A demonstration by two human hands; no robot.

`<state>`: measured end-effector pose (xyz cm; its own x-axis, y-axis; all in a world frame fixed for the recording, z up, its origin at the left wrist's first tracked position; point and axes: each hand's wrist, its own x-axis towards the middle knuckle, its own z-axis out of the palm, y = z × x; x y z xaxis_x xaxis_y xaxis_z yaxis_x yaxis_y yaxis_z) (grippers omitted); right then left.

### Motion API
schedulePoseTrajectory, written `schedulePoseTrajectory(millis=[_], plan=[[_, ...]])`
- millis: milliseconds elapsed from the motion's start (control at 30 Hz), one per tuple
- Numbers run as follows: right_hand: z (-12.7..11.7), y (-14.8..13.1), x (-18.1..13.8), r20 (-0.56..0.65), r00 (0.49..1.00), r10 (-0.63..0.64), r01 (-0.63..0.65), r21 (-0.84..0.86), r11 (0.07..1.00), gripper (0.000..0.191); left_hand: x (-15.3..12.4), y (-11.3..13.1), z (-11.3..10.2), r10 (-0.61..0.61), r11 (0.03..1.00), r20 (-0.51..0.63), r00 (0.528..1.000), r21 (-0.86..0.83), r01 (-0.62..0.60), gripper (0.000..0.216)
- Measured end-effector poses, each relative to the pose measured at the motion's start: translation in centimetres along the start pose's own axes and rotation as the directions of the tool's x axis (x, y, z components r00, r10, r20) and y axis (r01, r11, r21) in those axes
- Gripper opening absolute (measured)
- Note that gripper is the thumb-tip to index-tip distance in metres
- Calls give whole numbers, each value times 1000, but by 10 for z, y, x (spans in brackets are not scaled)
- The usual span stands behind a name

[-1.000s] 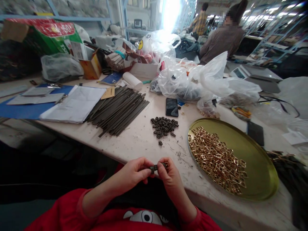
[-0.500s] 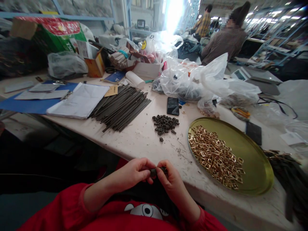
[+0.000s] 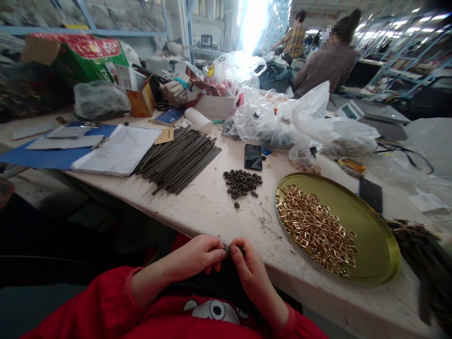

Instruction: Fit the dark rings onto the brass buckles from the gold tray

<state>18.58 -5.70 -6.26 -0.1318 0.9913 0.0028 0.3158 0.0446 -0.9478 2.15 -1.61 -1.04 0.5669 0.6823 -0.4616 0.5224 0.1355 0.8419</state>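
My left hand point(image 3: 207, 253) and my right hand point(image 3: 244, 260) meet in front of my body at the table's near edge. Both are closed in a pinch on a small dark strap piece point(image 3: 227, 250), mostly covered by the fingers. A glint shows at the right fingertips, too small to make out. Beyond the hands lies a pile of small dark loops point(image 3: 243, 181), with one loop point(image 3: 237, 205) apart from it. To the right, a gold-coloured oval tray point(image 3: 377, 249) holds a heap of gold square buckles point(image 3: 316, 228).
Dark flat strips point(image 3: 180, 160) lie left of the loops, beside papers point(image 3: 118, 148) on a blue folder. A black phone point(image 3: 253, 157) and clear plastic bags point(image 3: 271, 117) are farther back. More dark straps point(image 3: 423, 268) hang at the right edge. Two people are in the background.
Both hands stay together at the table edge. The left fingers have closed farther over the strap piece, so less of it shows. The view has shifted slightly.
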Motion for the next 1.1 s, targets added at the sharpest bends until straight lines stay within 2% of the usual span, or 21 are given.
schedulePoseTrajectory(millis=[167,300,400,567,633,767,967,1100], plan=[[4,7,-2,-54,998,-22,21,-12,1000,20,11,-1,11,-17,1000,-54,998,-15,16,23],[-4,6,1,15,998,62,-63,140,988,33,14,2,5,55,988,-102,993,151,-40,23],[-12,3,7,87,977,195,-214,357,910,39,13,3,-5,61,983,-130,990,180,-37,23],[-17,-1,13,185,938,294,-345,590,730,31,10,-1,-8,-2,999,-109,994,36,6,22],[-17,-3,13,193,934,302,-355,608,710,28,8,-3,-7,19,998,-124,992,56,-12,21],[-17,-8,12,212,936,281,-352,568,744,27,0,1,-6,49,986,-127,991,166,-28,22],[-12,-7,5,197,940,277,-340,533,775,27,-2,8,2,11,970,-122,992,241,19,26],[-14,-9,3,231,934,273,-357,543,760,27,0,6,1,40,947,-110,993,321,-2,27]])
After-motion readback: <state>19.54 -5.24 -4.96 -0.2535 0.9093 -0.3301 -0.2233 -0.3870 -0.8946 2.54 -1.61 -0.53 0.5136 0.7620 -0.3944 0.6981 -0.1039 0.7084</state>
